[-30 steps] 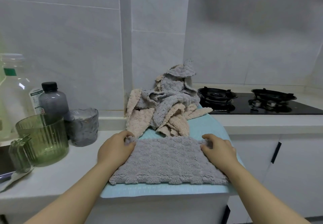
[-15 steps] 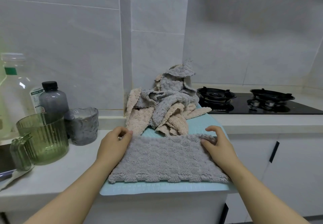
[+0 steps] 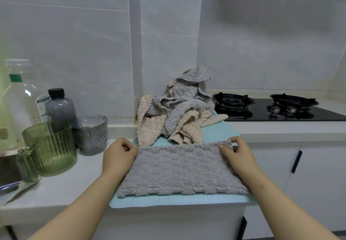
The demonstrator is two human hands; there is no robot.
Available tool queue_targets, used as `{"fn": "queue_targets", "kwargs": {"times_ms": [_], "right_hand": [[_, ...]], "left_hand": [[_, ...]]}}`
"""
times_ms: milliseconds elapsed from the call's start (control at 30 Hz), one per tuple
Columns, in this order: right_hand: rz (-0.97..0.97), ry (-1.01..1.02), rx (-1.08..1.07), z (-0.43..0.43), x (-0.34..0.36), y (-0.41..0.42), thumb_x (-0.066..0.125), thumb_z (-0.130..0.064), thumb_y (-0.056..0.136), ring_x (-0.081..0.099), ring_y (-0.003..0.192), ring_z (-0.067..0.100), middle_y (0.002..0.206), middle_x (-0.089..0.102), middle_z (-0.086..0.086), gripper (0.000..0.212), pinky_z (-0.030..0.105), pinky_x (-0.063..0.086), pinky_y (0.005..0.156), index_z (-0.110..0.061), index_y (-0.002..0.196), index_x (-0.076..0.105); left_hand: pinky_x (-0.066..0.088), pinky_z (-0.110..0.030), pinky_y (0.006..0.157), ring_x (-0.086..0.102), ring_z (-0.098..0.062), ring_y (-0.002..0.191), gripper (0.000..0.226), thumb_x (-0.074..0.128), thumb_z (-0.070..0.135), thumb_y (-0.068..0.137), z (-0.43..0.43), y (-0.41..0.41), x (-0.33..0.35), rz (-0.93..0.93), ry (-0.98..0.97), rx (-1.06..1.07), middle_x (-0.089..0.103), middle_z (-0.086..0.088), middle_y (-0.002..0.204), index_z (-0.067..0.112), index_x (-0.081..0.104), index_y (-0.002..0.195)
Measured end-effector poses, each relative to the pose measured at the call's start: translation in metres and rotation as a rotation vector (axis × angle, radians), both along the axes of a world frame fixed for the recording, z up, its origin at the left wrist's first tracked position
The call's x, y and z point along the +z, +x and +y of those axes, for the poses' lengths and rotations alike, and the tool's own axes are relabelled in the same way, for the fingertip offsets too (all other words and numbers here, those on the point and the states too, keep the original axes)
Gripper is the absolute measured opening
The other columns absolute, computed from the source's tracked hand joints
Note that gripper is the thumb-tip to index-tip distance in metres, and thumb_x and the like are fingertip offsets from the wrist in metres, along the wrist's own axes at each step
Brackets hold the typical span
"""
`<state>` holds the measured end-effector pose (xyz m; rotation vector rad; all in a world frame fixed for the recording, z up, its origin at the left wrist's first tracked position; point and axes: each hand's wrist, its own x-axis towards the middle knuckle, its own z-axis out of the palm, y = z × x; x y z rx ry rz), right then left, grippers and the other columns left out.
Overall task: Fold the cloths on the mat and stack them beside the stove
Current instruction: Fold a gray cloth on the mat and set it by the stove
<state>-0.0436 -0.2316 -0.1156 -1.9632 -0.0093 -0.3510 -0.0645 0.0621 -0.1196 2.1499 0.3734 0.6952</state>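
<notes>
A grey cloth [image 3: 182,170] lies spread flat on the light blue mat [image 3: 168,201] at the counter's front edge. My left hand [image 3: 118,155] pinches its far left corner. My right hand [image 3: 237,152] pinches its far right corner, which is lifted slightly off the mat. Behind the cloth, a heap of crumpled grey and beige cloths [image 3: 176,112] sits on the back of the mat against the wall. The black gas stove [image 3: 271,108] lies to the right of the heap.
On the counter to the left stand a green ribbed cup [image 3: 50,149], a grey glass cup [image 3: 91,134], a dark bottle [image 3: 59,106] and a large clear bottle [image 3: 17,97]. A small green glass [image 3: 26,163] sits near the front left. White cabinet doors [image 3: 309,183] are below right.
Both hands have gone from lying on the cloth's far corners to pinching them. The far right corner is now raised a little.
</notes>
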Motion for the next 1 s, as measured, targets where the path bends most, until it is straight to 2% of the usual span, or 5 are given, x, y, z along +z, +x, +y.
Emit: {"fn": "queue_targets", "kwargs": {"times_ms": [133,367,533,800,1000], "right_hand": [[-0.011,-0.076,0.097,-0.001,0.000,-0.003,0.063,-0.017,0.087,0.043,0.052,0.012,0.070,0.054,0.000,0.017,0.018,0.034,0.047,-0.033,0.089,0.056],[-0.013,-0.263,-0.029,-0.001,0.001,-0.001,0.063,-0.017,0.085,0.052,0.071,0.018,0.073,0.058,-0.004,0.005,0.026,0.036,0.056,-0.018,0.083,0.058],[0.077,-0.251,-0.073,0.000,0.001,0.005,0.061,-0.018,0.088,0.053,0.071,0.023,0.080,0.059,0.004,0.025,0.030,0.040,0.064,-0.014,0.112,0.054],[0.253,-0.136,0.027,-0.004,0.017,-0.015,0.054,-0.026,0.092,0.052,0.058,0.019,0.085,0.058,0.004,0.058,0.027,0.039,0.049,-0.018,0.141,0.026],[0.381,-0.569,-0.022,-0.006,0.021,-0.032,0.057,-0.039,0.083,0.057,0.085,0.021,0.083,0.057,-0.003,0.040,0.033,0.046,0.082,-0.015,0.110,0.041]], "left_hand": [[0.036,-0.021,0.056,0.054,-0.014,0.071,0.009,0.066,0.018,0.080,0.000,-0.001,-0.001,0.057,0.015,-0.070,0.061,0.002,0.074,0.018,0.058,0.076],[0.034,-0.019,0.055,0.051,-0.010,0.065,0.018,0.064,0.008,0.081,0.003,-0.001,-0.003,0.044,0.041,-0.111,0.059,0.003,0.073,0.022,0.054,0.072],[0.033,-0.015,0.055,0.051,-0.009,0.067,0.014,0.061,0.006,0.082,0.003,-0.001,-0.003,0.039,0.012,-0.076,0.055,0.006,0.075,0.018,0.055,0.082],[0.038,-0.031,0.092,0.046,-0.020,0.120,0.055,0.065,0.021,0.086,0.009,-0.021,0.007,0.103,-0.193,-0.309,0.039,-0.002,0.138,0.021,0.039,0.134],[0.023,-0.019,0.105,0.029,-0.007,0.135,0.046,0.049,0.035,0.095,-0.009,-0.047,0.014,0.082,0.362,-0.560,0.029,0.009,0.149,0.030,0.037,0.139]]}}
